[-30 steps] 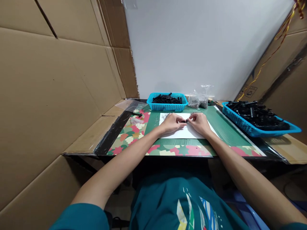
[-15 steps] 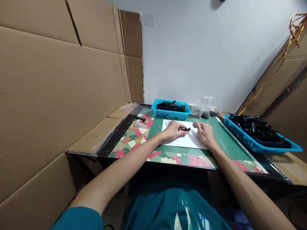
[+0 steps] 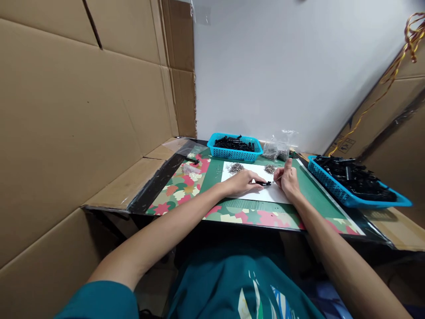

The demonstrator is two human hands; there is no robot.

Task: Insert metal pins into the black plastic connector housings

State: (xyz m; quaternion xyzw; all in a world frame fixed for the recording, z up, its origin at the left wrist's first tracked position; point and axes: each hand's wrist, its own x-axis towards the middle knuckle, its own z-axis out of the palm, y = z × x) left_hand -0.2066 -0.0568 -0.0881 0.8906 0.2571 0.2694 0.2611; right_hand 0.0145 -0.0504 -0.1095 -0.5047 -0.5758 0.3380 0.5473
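My left hand (image 3: pixel 241 182) rests low over the white sheet (image 3: pixel 247 195), its fingers and thumb closed on a small black plastic part (image 3: pixel 265 183). The tip of that part sticks out to the right. Just beside it, my right hand (image 3: pixel 288 179) is closed with the thumb pointing up. A thin metallic tool (image 3: pixel 277 179) slants from its fingers towards the tip of the black part; whether they touch I cannot tell. Behind the hands lie a dark pile of small metal pieces (image 3: pixel 236 168) and a lighter pile of small metal pieces (image 3: pixel 270 169).
A blue basket (image 3: pixel 235 154) of black parts stands at the back, and a larger blue basket (image 3: pixel 345 190) of them at the right. Clear bags (image 3: pixel 277 152) lie near the wall. A black part (image 3: pixel 192 160) rests on the patterned mat (image 3: pixel 179 190). Cardboard (image 3: pixel 83 110) walls the left.
My right hand has moved from the pile at the back towards the black part, and a thin tool now shows in it. The left hand has turned the part slightly rightwards. The view has shifted slightly.
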